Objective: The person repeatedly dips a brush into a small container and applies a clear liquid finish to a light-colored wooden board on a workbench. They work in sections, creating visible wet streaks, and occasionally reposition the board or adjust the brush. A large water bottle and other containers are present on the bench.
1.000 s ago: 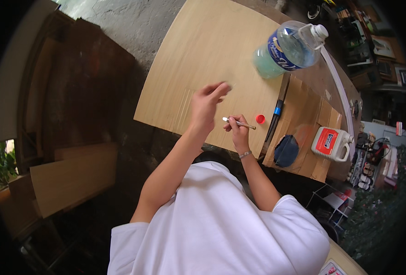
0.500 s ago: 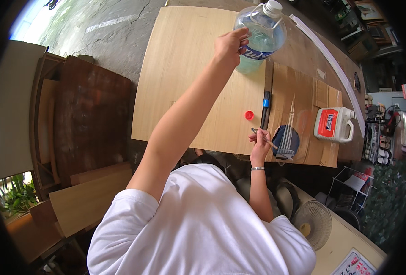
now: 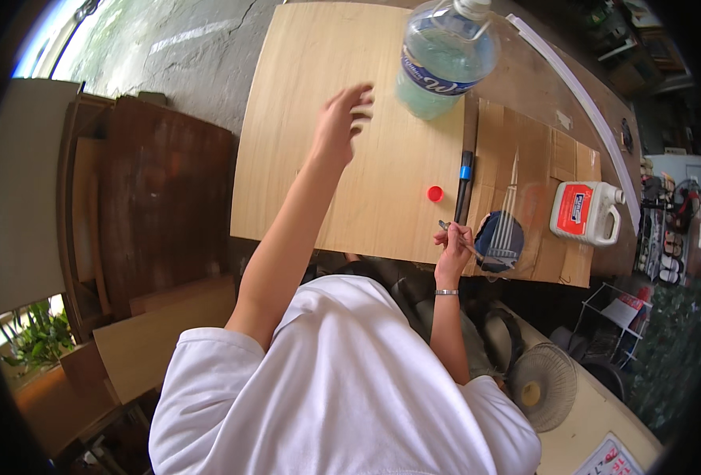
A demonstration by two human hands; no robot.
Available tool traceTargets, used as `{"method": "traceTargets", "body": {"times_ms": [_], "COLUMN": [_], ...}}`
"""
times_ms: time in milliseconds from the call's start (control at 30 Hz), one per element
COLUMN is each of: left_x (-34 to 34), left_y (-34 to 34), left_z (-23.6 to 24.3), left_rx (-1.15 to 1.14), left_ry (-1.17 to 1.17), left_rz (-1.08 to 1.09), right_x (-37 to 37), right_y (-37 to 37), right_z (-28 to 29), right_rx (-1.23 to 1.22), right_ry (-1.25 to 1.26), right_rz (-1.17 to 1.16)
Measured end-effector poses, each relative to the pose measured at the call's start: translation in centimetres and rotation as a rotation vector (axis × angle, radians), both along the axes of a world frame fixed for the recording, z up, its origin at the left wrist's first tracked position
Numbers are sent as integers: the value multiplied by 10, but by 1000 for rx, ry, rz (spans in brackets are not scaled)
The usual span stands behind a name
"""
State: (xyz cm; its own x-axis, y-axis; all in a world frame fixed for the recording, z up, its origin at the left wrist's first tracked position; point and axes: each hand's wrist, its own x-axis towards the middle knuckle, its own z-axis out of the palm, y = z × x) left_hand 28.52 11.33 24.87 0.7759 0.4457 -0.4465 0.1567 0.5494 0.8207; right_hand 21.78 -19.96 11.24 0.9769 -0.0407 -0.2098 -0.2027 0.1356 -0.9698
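My left hand [image 3: 338, 127] is over the pale wooden board [image 3: 279, 150], its fingers spread and slightly blurred, holding nothing. To its right stands a large clear plastic bottle [image 3: 437, 67] with a blue label, a white cap and pale greenish contents. My right hand [image 3: 452, 249], near the board's front edge, pinches a slim brown-handled tool [image 3: 471, 248] with a greyish end; its exact kind is unclear. A small red cap [image 3: 435, 194] lies just beyond that hand. Beside it is a long black tool [image 3: 465, 173] with a blue band. A dark blue round thing [image 3: 489, 237] with pale stripes sits right of my hand.
Flattened cardboard [image 3: 517, 142] covers the right part of the table. On it stands a white jug [image 3: 608, 207] with a red label. A long white strip [image 3: 576, 87] runs along the far right. Brown panels [image 3: 161, 190] lean at left; a fan [image 3: 536, 388] is at lower right.
My left hand has let go of the large bottle and moved left and toward me. The bottle stays standing. My right hand keeps hold of the slim tool in about the same place.
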Motion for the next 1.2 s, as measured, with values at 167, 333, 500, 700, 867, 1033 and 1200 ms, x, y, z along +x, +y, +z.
{"method": "traceTargets", "body": {"times_ms": [167, 333, 500, 700, 867, 1033, 1200], "left_x": [-162, -299, -326, -297, -289, -293, -286], "left_y": [13, 3, -41, -61, -62, -57, -48], "left_z": [-84, -165, -212, -227, -214, -192, -181], "left_rx": [203, 217, -79, -430, -350, -377, -395], "left_ry": [227, 506, 643, 385, 402, 327, 311], "left_rz": [269, 756, 757, 623, 625, 596, 548], "right_x": [3, 7, 4, -13, -19, -15, -8], "right_y": [19, 61, 123, 163, 167, 158, 151], "right_z": [-9, -12, -10, -7, -3, 0, 3], "right_rx": [-48, -138, -220, -246, -235, -234, -225], "right_ry": [25, 31, 19, 17, 36, 22, -10], "right_rz": [109, 434, 708, 858, 876, 781, 689]}}
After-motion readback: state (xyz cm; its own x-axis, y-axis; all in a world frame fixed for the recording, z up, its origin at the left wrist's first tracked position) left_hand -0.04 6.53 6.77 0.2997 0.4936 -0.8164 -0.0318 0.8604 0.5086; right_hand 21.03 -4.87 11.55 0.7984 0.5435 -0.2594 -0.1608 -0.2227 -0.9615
